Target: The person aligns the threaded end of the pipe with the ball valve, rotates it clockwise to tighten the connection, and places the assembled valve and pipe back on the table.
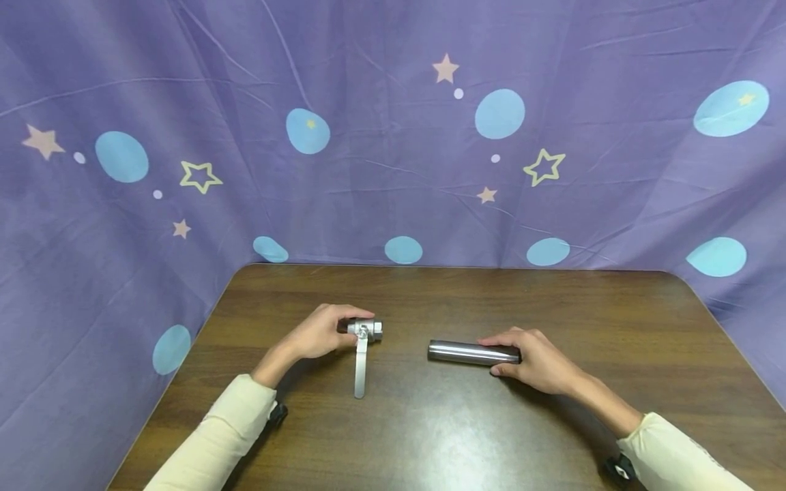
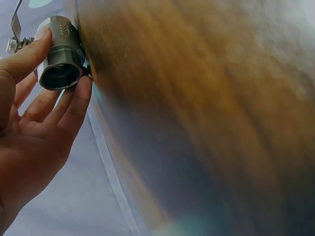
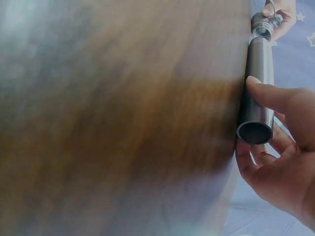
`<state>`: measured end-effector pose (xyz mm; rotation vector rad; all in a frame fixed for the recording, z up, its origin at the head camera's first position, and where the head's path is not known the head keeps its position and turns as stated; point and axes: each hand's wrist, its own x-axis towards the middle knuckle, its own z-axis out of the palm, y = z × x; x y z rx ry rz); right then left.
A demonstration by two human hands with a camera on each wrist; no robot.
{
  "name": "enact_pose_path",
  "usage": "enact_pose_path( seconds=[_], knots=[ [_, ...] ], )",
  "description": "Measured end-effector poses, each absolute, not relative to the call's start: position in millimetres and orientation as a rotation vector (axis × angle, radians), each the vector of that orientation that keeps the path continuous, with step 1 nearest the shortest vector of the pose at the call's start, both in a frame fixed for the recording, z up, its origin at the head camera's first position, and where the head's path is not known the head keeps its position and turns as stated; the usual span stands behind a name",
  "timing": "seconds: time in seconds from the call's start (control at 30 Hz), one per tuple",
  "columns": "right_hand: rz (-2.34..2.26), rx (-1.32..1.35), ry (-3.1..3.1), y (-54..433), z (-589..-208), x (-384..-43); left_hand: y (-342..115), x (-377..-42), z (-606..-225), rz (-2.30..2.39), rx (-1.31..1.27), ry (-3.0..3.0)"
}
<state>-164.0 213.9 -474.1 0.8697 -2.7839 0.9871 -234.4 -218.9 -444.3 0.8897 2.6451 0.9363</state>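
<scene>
A metal ball valve (image 1: 369,330) with a long flat lever handle (image 1: 360,372) is on the left part of the table, its lever pointing toward the near edge. My left hand (image 1: 322,332) grips the valve body between thumb and fingers. In the left wrist view, the threaded opening of the valve (image 2: 61,54) faces the camera. To the right, a smooth steel pipe (image 1: 463,352) lies crosswise, and my right hand (image 1: 540,359) holds its right end between thumb and fingers. The hollow end of the pipe (image 3: 255,132) shows in the right wrist view.
The brown wooden table (image 1: 393,436) has rounded far corners. Behind it and along the sides hangs a purple curtain (image 1: 381,184) with stars and blue ovals. A gap of bare tabletop separates the valve from the pipe.
</scene>
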Motion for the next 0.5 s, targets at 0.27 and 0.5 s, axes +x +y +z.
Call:
enact_pose_path(
  seconds=[0.27,0.5],
  knots=[
    [0.995,0.878,-2.791,213.7,-472.7,-162.4,-218.5,-234.3,-445.3,0.916,0.959,2.682],
    [0.975,0.872,-2.792,212.6,-470.4,-159.8,-217.1,-230.4,-442.7,0.901,0.981,2.703]
  ],
)
